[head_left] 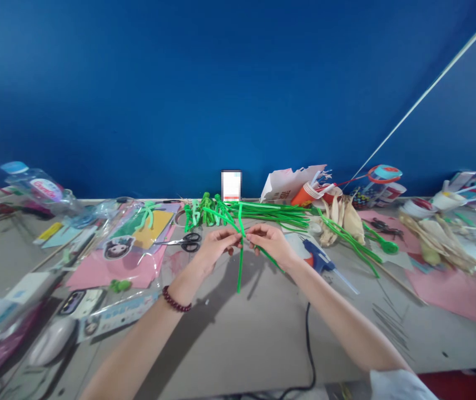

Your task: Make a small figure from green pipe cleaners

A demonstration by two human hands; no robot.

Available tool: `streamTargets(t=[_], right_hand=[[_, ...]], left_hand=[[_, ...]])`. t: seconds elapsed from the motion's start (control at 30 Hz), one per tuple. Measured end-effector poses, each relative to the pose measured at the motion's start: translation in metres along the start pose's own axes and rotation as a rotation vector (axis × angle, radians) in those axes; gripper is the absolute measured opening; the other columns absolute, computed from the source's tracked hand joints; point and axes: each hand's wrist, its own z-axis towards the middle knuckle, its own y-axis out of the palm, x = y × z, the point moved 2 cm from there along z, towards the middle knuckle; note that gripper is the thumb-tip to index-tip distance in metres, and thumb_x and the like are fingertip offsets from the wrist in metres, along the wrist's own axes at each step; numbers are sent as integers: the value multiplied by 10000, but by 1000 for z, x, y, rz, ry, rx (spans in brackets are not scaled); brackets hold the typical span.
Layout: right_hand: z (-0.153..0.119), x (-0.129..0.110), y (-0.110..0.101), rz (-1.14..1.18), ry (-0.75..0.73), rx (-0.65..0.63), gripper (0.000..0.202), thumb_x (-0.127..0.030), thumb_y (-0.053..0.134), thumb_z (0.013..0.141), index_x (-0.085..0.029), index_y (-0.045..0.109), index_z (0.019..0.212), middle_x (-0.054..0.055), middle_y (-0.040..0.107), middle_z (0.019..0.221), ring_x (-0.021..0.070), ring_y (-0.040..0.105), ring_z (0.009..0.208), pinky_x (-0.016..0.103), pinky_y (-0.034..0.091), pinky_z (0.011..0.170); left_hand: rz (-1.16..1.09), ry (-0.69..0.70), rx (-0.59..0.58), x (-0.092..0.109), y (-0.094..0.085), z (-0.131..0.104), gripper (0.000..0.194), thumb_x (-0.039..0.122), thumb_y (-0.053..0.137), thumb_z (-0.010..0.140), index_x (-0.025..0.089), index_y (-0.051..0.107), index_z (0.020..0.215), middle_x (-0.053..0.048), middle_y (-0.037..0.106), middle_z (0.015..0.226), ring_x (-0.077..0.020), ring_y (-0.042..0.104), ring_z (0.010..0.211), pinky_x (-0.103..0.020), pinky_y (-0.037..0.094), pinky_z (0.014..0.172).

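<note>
Two green pipe cleaners cross between my hands above the grey table, one upright and one running diagonally. My left hand pinches them near the crossing with thumb and forefinger. On the other side, my right hand is closed on the pipe cleaners close to the same point. Just beyond my hands lies a bundle of long green pipe cleaners. Several twisted green pipe cleaner figures stand left of that bundle. Black-handled scissors lie beside my left hand.
A blue glue gun lies right of my hands, its black cable running to the front edge. Pink paper and a plastic bottle are at left. Dried husks and red cups sit at right. A phone leans at the back.
</note>
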Motion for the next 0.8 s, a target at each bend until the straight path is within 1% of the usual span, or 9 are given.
streamTargets(t=[0.1,0.2,0.27,0.33,0.43,0.53,0.67,0.73,0.8], right_hand=[[-1,-5,-2,-258,-145,51,206,-344,676,696,-177,675,818,40,665,778,140,571,608,253,445,499],[-5,-11,-2,-471,-334,113,124,-265,616,743,-190,698,798,58,693,813,183,618,723,290,474,618],[-7,-15,-1,-539,-433,117,116,-228,596,752,-200,703,784,63,696,825,201,627,787,305,478,674],[-8,-18,0,-568,-476,99,123,-222,583,761,-207,703,783,66,690,827,200,626,775,303,477,659],[-8,-19,-1,-610,-511,81,131,-221,571,774,-209,700,791,64,677,827,190,618,753,292,470,632],[-7,-16,-2,-658,-555,92,130,-232,569,783,-216,697,798,61,671,845,191,613,785,302,473,673],[-8,-14,0,-762,-664,129,128,-214,552,792,-225,679,785,58,659,839,199,591,840,332,461,771],[-9,-13,2,-819,-711,154,130,-186,535,793,-221,657,765,56,644,812,195,575,837,323,455,767],[-11,-12,5,-849,-738,186,134,-158,521,791,-215,630,739,49,624,771,189,558,815,309,448,742]], left_hand=[[-90,-47,12,-2,0,1,124,253,714,621,149,651,645,-19,607,647,-120,558,629,-212,369,529],[-213,-119,-39,-6,-1,2,159,300,683,643,147,662,683,-48,645,656,-157,601,647,-229,373,506],[-255,-147,-80,-8,-1,3,201,340,654,673,147,674,723,-62,663,667,-172,610,651,-245,382,508],[-220,-139,-80,-9,-1,2,217,348,661,687,140,685,745,-68,670,672,-172,609,655,-251,395,526],[-117,-112,-37,-10,-1,2,214,325,727,643,126,700,718,-68,667,665,-158,601,657,-237,401,539],[-76,-100,2,-12,-2,3,226,332,769,592,135,712,688,-64,672,684,-138,586,639,-229,414,559],[-62,-68,25,-18,-3,6,235,338,787,567,136,721,668,-62,674,684,-122,564,604,-248,442,609],[-74,-49,62,-21,-2,7,231,335,790,562,132,715,642,-54,666,647,-123,565,595,-254,445,619],[-133,-35,119,-25,2,6,221,323,794,550,132,704,616,-43,657,614,-127,569,593,-264,453,641]])
